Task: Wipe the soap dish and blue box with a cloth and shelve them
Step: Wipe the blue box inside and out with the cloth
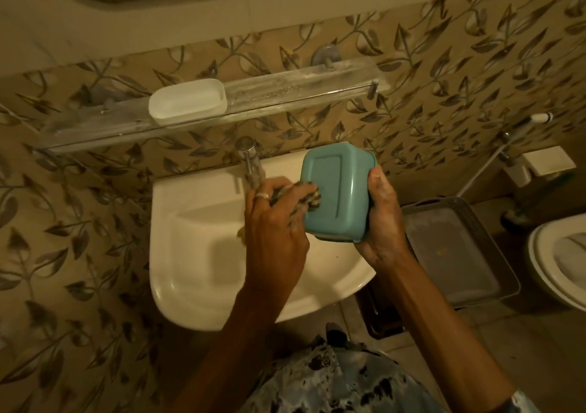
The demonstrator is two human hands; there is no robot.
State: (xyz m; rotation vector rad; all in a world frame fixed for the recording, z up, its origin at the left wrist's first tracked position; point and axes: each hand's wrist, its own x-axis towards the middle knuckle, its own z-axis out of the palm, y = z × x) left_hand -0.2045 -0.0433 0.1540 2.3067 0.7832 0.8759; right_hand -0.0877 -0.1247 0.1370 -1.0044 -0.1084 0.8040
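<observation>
Blue box (337, 192) up in the air over the white sink (196, 219), bottom side turned to the camera. Right hand (382, 219) wrapped round its right edge, fingers closed tight on it. Left hand (276, 222) curled shut round a bunched-up cloth (309, 198), pressing the cloth onto the left side of the box. Still at the wiping step, by the look of it.

White soap dish (188, 102) already up on the glass shelf (285, 95) above the tap (250, 165), sitting near the middle-left. Plenty of bare shelf to its right for the box.

Could go wrong: box held by one edge only, so a hard rub from the cloth might push it out of the hand and drop it into the sink. Wet or soapy fingers would make that slip easier. Later, lifting the box to the shelf too close to the dish might knock the dish off. Shelf narrow, so a box set near the front edge might tip.
</observation>
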